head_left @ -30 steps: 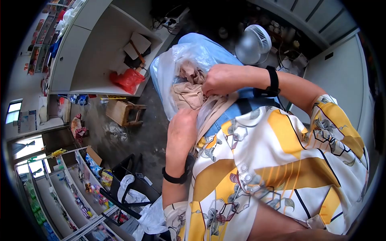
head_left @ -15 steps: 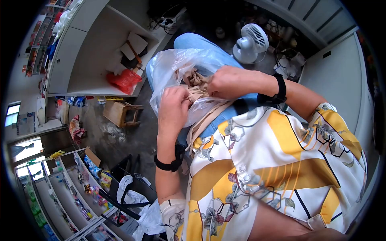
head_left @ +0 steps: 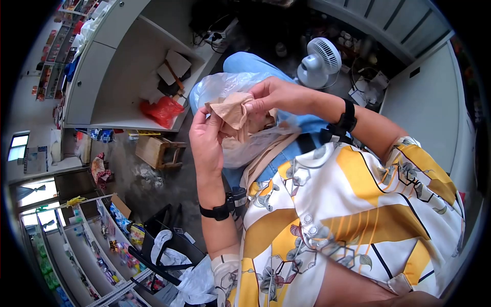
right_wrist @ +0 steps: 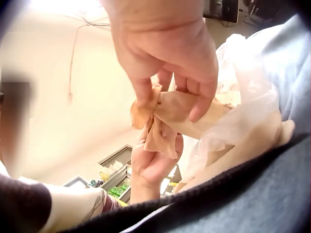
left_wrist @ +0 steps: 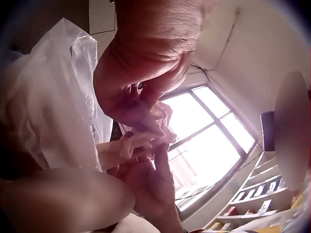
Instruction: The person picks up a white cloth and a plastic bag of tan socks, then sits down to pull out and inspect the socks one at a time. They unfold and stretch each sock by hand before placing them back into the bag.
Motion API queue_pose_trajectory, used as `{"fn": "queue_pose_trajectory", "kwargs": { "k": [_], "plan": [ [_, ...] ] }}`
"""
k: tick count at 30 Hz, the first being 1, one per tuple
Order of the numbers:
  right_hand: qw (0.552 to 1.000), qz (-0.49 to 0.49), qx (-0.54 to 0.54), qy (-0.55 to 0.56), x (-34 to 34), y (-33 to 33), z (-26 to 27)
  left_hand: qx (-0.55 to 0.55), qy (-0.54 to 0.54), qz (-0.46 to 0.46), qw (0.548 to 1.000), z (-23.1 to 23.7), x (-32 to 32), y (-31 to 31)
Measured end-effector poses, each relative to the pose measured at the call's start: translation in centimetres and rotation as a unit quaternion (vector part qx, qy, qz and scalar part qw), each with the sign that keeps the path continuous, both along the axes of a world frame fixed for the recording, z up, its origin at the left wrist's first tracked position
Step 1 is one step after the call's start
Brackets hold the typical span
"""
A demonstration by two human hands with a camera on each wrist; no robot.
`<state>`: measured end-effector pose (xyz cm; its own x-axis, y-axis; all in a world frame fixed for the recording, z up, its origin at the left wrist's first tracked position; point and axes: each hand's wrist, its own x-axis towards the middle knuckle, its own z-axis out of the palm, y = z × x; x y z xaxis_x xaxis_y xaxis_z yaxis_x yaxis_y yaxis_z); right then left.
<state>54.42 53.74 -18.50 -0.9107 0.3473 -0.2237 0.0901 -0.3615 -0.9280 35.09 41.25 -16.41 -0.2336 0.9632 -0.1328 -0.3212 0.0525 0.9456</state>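
Observation:
A beige piece of fabric (head_left: 231, 111) is held up between both hands above a clear plastic bag (head_left: 212, 88) on the person's lap. The left hand (head_left: 206, 138) pinches its left side; the right hand (head_left: 276, 97) pinches its upper right edge between thumb and fingers. In the right wrist view the fabric (right_wrist: 182, 109) hangs in folds between the right hand (right_wrist: 167, 53) and the left hand below. More beige fabric lies in the bag, partly covered by the hands. In the left wrist view the bag (left_wrist: 48, 102) stands beside the left hand (left_wrist: 146, 63).
A white fan (head_left: 317, 64) stands on the floor beyond the knees. An open cabinet (head_left: 120, 77) holds a red plastic bag (head_left: 162, 110). Left of the lap are a wooden stool (head_left: 153, 152), a black chair (head_left: 169, 240) with white bags, and shelves of small goods (head_left: 84, 245).
Both hands have come up out of the plastic bag with a piece of beige fabric, which now spreads between them. Earlier they were down among the fabric in the bag.

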Motion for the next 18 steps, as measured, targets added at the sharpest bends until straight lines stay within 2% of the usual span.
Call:
{"fn": "queue_pose_trajectory", "kwargs": {
  "k": [4, 5, 8, 11, 15, 18],
  "plan": [
    [0.988, -0.121, -0.050, 0.079, -0.1, 0.3, -1.1, -0.006, 0.034, 0.018, 0.999, -1.2, -1.6, -0.4],
    [0.986, -0.149, -0.041, 0.066, -0.1, 0.3, -0.7, -0.002, 0.045, 0.022, 0.999, -1.2, -1.8, -0.6],
    [0.978, -0.186, -0.048, 0.087, 0.0, 1.1, -1.5, 0.009, 0.022, 0.070, 0.997, -0.8, -1.7, -0.7],
    [0.978, -0.177, -0.089, 0.067, 0.3, 1.3, -0.8, 0.036, 0.029, 0.067, 0.997, -1.1, -2.2, -0.8],
    [0.964, -0.175, -0.194, 0.061, 0.2, 1.7, -1.9, -0.016, 0.001, 0.063, 0.998, 0.2, -1.4, -0.6],
    [0.949, -0.180, -0.259, 0.011, 0.2, 1.7, -2.0, -0.061, -0.003, 0.064, 0.996, 0.4, -1.0, -0.5]
  ]
}}
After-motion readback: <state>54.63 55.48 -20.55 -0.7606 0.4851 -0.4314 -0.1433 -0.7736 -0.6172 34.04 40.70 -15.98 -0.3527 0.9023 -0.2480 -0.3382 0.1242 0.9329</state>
